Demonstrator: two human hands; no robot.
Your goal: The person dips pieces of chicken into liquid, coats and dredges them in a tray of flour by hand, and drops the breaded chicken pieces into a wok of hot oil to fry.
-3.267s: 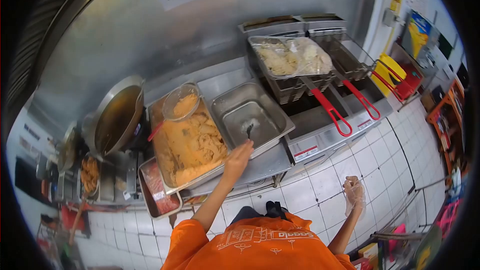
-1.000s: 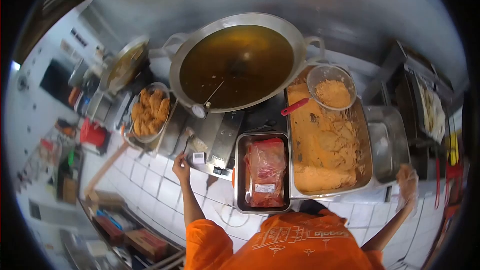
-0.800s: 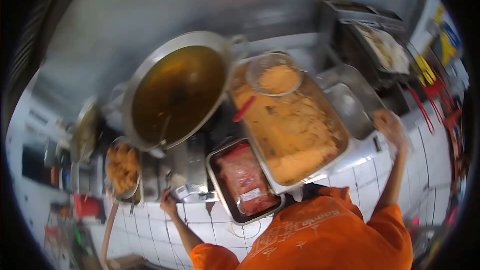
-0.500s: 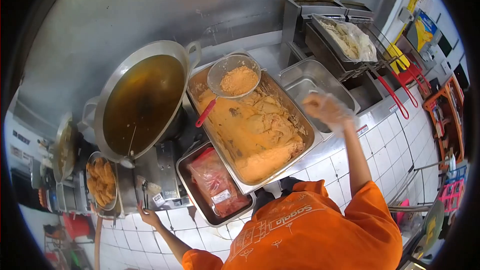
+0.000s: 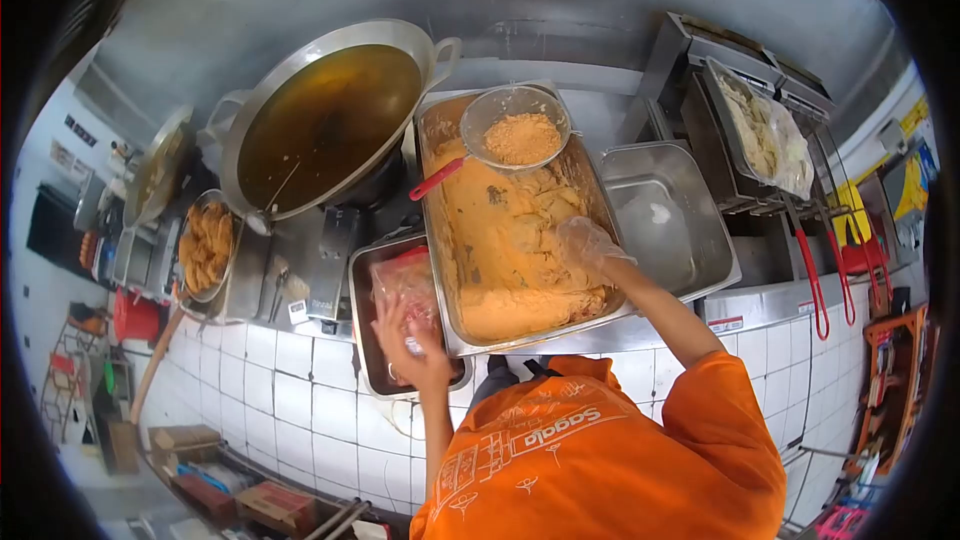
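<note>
My right hand point(image 5: 592, 242), in a clear plastic glove, reaches into a large steel tray point(image 5: 457, 340) of orange flour. It touches lumpy coated pieces point(image 5: 545, 205) there; its fingertips are blurred and partly hidden. My bare left hand point(image 5: 415, 345) has its fingers spread on a clear plastic bag of red meat point(image 5: 405, 285), inside a smaller steel tray point(image 5: 362, 340). A sieve point(image 5: 520, 135) holding orange crumbs rests across the flour tray, its red handle point(image 5: 437, 180) pointing left.
A big pan of dark oil point(image 5: 330, 130) stands to the left, with fried pieces point(image 5: 205, 245) in a basket beyond. Right of the flour tray is a steel pan point(image 5: 670, 225). Fryers with red-handled baskets point(image 5: 810, 280) and a bagged tray point(image 5: 760, 135) stand farther right.
My left hand has moved from beside the dark tongs at the counter edge to the meat bag. My right hand has gone from over the steel pan into the flour tray. The view has shifted.
</note>
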